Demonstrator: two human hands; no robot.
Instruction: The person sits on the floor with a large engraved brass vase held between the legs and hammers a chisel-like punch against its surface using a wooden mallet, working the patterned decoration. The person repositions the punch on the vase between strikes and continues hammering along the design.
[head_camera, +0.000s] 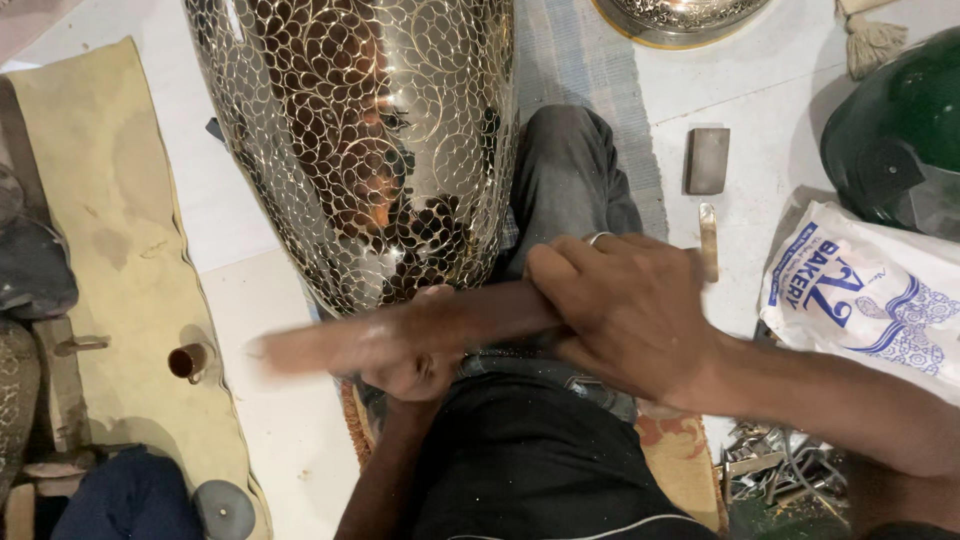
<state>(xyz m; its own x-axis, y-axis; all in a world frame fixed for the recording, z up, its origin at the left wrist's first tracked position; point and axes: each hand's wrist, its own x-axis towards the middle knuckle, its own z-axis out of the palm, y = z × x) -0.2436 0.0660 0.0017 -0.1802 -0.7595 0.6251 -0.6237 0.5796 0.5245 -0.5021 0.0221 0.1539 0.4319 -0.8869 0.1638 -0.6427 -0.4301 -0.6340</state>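
A large shiny metal vessel, covered in an engraved scale-like pattern, rests against my knee at the top centre. My right hand grips the thick end of a long brown wooden stick, which lies across my lap and is blurred toward its left tip. Below the stick's middle, my left hand curls around something small that I cannot make out, just under the vessel's lower edge. A ring shows on one finger of my right hand.
A yellowish mat with a small brown cup lies at the left. At the right sit a white printed bag, a dark green helmet, a grey block and metal scraps. Another metal rim shows at the top.
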